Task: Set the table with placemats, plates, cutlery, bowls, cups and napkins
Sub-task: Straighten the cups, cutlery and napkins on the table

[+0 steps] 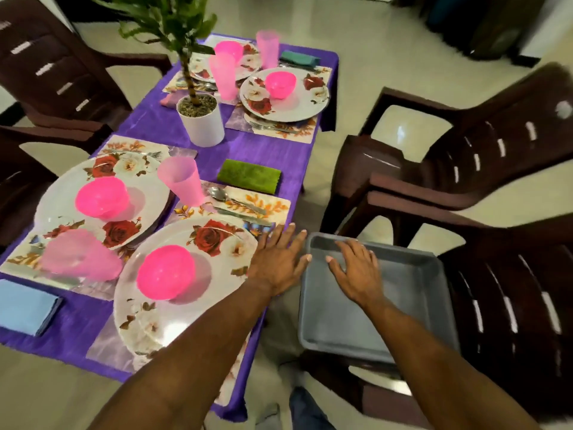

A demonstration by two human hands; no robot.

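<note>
Hands spread flat: right hand (356,271) over the grey tray (387,324) on a brown chair (508,308), left hand (280,259) at the desk (263,147) edge. Nearest plate (173,308) holds a pink bowl (166,271); spoon (223,195), green napkin (249,176), potted plant (201,117) lie beyond, purple cloth beneath.

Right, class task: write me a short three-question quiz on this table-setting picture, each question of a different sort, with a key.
1. True or false: the grey tray beside the table is full of cutlery.
2. Multiple choice: the green napkin lies on A) a plate, B) the purple tablecloth, C) a chair.
3. Short answer: what sits on the nearest floral plate?

Key
1. False: nothing shows in the tray; the right hand is over it, fingers straight, and the left hand is at the table's edge.
2. B.
3. A pink bowl.
</note>
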